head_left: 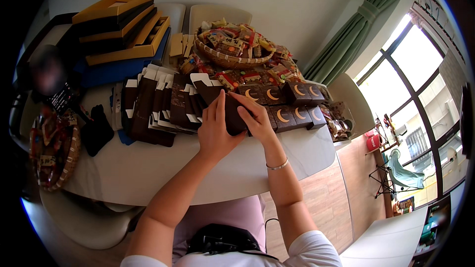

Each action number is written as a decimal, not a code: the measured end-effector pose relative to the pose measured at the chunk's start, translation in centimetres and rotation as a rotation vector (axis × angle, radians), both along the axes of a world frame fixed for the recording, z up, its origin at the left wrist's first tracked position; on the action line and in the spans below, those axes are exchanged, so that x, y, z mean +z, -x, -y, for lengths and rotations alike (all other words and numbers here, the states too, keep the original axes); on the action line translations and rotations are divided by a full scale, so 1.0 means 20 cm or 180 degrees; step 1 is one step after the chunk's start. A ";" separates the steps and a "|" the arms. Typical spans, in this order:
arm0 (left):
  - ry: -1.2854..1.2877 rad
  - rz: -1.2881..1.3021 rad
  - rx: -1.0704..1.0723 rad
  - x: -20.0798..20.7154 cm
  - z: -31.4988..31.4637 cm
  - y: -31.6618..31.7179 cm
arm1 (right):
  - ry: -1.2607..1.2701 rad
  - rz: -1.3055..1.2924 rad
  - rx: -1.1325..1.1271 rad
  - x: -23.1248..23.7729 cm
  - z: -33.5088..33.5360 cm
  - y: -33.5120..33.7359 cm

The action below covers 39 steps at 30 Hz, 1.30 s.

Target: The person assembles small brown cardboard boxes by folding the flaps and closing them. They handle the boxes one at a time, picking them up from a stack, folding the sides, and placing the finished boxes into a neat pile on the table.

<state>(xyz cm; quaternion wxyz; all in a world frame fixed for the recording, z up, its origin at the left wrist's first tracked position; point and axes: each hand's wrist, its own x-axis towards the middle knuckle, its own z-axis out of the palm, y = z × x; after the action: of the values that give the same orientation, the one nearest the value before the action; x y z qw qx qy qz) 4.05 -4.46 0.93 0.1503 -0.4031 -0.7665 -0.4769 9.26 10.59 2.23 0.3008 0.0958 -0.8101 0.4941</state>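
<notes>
White sleeves up close, and our left hand and right hand, half-curled, clasp a brown box over the table, between flat cartons and moon-marked boxes: we'd best press evenly, keeping corners square.

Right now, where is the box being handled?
In the head view, the dark box is near the middle, between the left hand and right hand, left of the moon-marked boxes.

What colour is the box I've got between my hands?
The box is dark brown; the head view shows it best.
</notes>
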 end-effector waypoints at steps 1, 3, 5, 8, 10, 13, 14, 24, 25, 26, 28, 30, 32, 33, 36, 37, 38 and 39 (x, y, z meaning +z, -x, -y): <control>-0.0044 0.0018 -0.0010 0.00 0.00 0.00 | -0.0212 -0.0103 -0.0053 0.01 0.01 0.00; -0.0043 -0.0124 -0.0002 0.00 0.00 0.00 | -0.0502 -0.0262 -0.0187 0.02 0.02 0.00; -0.0105 -0.0208 -0.0002 0.00 0.00 0.01 | -0.0656 -0.0381 -0.0353 0.02 0.05 0.00; -0.0312 -0.0263 -0.0022 0.00 -0.01 0.01 | -0.0261 -0.0508 -0.0431 0.02 0.09 0.00; -0.0477 -0.0336 -0.0042 -0.01 -0.01 0.02 | -0.0229 -0.0595 -0.0420 0.02 0.10 0.00; -0.0726 -0.0320 -0.0210 -0.02 -0.02 0.03 | -0.0391 -0.0622 -0.0449 0.00 0.09 -0.01; -0.0708 -0.0244 -0.0234 -0.03 -0.02 0.03 | -0.0480 -0.0615 -0.0469 0.00 0.09 -0.01; -0.1254 0.0633 -0.0936 -0.11 -0.04 0.08 | -0.0344 -0.0727 0.0032 0.07 0.05 -0.05; -0.1480 0.1016 -0.1199 -0.10 -0.06 0.09 | -0.0195 -0.0686 0.0182 0.06 0.03 -0.06; -0.1850 0.1861 -0.1600 -0.09 -0.05 0.09 | -0.0046 -0.0645 0.0332 0.05 0.02 -0.06; -0.2547 0.3580 -0.2374 -0.04 -0.03 0.08 | -0.0075 -0.0571 0.0334 0.05 0.03 -0.05; -0.2768 0.4356 -0.2910 -0.03 0.00 0.11 | -0.0231 -0.0374 0.0195 0.07 0.05 -0.05; -0.2863 0.4728 -0.3053 0.02 0.02 0.10 | -0.0515 -0.0041 -0.0083 0.09 0.07 -0.06; -0.2801 0.4861 -0.3171 -0.01 0.02 0.12 | -0.0535 0.0053 -0.0182 0.09 0.08 -0.07; -0.2538 0.5021 -0.3191 -0.07 0.02 0.17 | -0.0675 0.0170 -0.0362 0.12 0.08 -0.08; -0.2381 0.4940 -0.3011 -0.07 0.02 0.16 | -0.0783 0.0106 -0.0387 0.13 0.06 -0.08; -0.2227 0.4854 -0.2831 -0.07 0.01 0.16 | -0.0890 0.0041 -0.0411 0.13 0.05 -0.09; -0.2178 0.4684 -0.2873 -0.06 0.01 0.15 | -0.0899 0.0009 -0.0474 0.14 0.04 -0.09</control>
<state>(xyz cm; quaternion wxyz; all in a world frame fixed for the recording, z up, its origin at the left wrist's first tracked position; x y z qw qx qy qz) 1.09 -4.64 -0.29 -0.4630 -0.1928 -0.2569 -0.8261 10.99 9.71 4.94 0.3189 0.0761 -0.8768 0.3518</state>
